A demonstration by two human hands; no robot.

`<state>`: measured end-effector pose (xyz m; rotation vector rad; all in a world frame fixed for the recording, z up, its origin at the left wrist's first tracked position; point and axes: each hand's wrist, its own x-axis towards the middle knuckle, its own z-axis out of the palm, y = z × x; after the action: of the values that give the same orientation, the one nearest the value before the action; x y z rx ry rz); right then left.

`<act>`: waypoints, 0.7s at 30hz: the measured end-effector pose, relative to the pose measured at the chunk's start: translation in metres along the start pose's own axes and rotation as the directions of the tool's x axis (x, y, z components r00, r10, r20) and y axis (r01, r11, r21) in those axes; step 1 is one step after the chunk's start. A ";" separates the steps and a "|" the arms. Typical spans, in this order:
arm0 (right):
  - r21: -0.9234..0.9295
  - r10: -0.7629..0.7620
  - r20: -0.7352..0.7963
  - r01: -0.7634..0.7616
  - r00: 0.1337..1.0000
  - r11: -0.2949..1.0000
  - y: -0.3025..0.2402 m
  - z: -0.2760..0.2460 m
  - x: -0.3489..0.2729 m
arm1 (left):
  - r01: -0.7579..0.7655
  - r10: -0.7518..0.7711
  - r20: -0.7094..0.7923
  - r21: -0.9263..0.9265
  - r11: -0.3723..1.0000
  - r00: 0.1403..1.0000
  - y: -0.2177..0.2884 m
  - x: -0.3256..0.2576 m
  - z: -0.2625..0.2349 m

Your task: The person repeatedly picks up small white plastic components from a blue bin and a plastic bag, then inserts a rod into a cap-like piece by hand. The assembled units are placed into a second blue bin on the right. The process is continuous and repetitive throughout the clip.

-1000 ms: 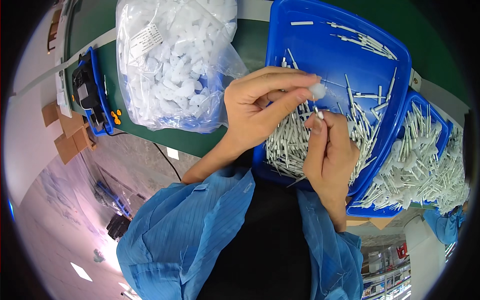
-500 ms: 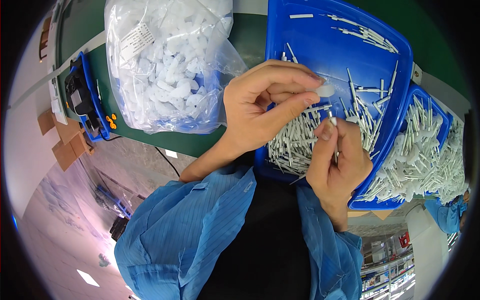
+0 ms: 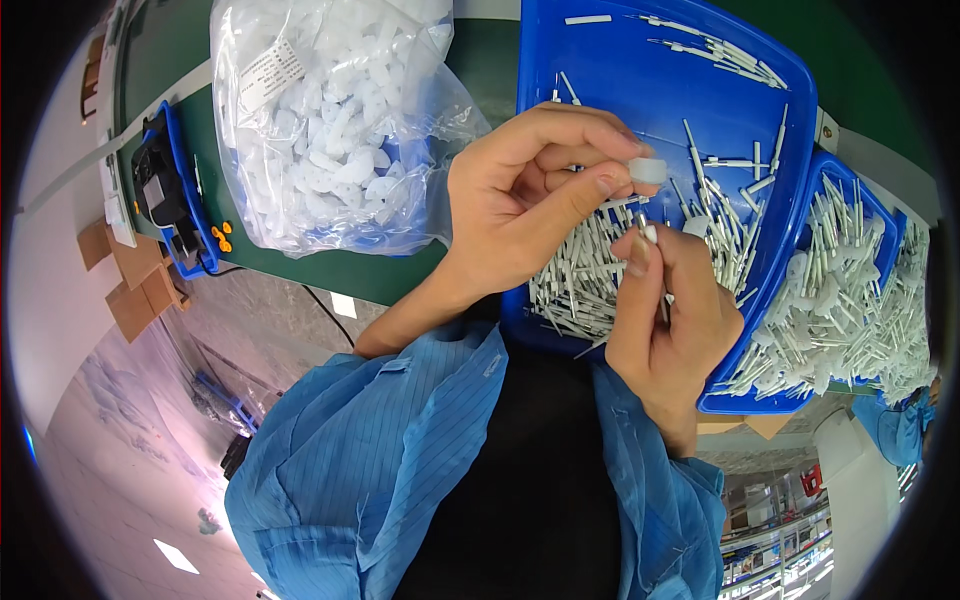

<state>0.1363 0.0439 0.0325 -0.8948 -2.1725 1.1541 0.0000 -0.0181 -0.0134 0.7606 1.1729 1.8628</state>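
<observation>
Left hand (image 3: 525,205) pinches a frosted plastic piece (image 3: 649,171), right hand (image 3: 678,318) a slender white rod (image 3: 651,233). Shallow fingertip holds could let either slip.

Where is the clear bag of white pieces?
In the head view, the clear bag lies upper left, left of the large blue tray and the left hand.
</observation>
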 end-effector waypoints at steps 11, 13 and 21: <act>-0.022 0.092 0.035 -0.091 0.995 0.996 -0.004 -0.004 -0.003 | 0.031 -0.032 -0.006 -0.053 0.998 0.999 -0.003 -0.001 0.000; -0.036 0.047 0.017 -0.047 0.999 0.998 -0.005 -0.005 -0.002 | 0.043 -0.044 -0.015 -0.030 0.999 0.999 -0.002 -0.002 -0.001; -0.020 0.078 0.064 -0.077 0.995 0.997 -0.003 -0.002 -0.001 | -0.014 0.015 0.034 -0.048 0.999 0.999 -0.005 -0.001 -0.002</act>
<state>0.1370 0.0431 0.0362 -0.9688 -2.2200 1.2189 0.0004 -0.0191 -0.0186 0.7733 1.0994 1.8756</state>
